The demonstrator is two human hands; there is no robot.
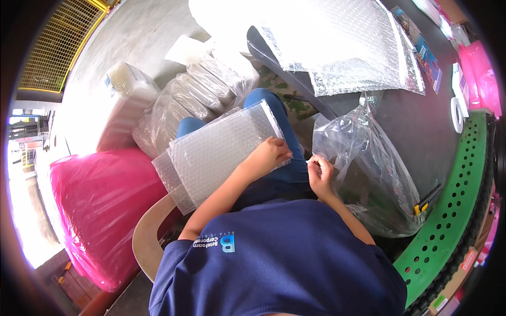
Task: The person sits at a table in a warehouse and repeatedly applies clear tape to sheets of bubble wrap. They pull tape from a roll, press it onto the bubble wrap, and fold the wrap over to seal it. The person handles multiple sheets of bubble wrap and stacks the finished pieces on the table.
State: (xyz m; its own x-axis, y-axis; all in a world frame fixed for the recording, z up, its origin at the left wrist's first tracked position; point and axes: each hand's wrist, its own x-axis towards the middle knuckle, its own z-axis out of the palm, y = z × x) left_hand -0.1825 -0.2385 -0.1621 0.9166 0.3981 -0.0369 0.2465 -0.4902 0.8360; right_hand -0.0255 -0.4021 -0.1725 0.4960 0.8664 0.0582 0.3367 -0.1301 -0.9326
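A stack of clear bubble wrap bags [221, 152] lies across my lap, its upper pieces offset from those beneath. A pale strip [271, 118] runs along the right edge of the top bag. My left hand [270, 156] rests on that bag near its right edge, with curled fingers gripping there. Just to the right, off the bags, my right hand [320, 174] is closed in a pinch. A tiny white bit shows at its fingertips, too small to name. Beside my right hand a large clear plastic bag [363, 152] hangs crumpled.
More bubble wrap sheets [348, 47] lie on the dark table ahead. Plastic-wrapped bundles [195, 89] and a pink wrapped bundle [105, 210] stand at the left. A yellow-and-black cutter [427, 200], a white tape roll [456, 115] and a green perforated edge [448, 210] are at the right.
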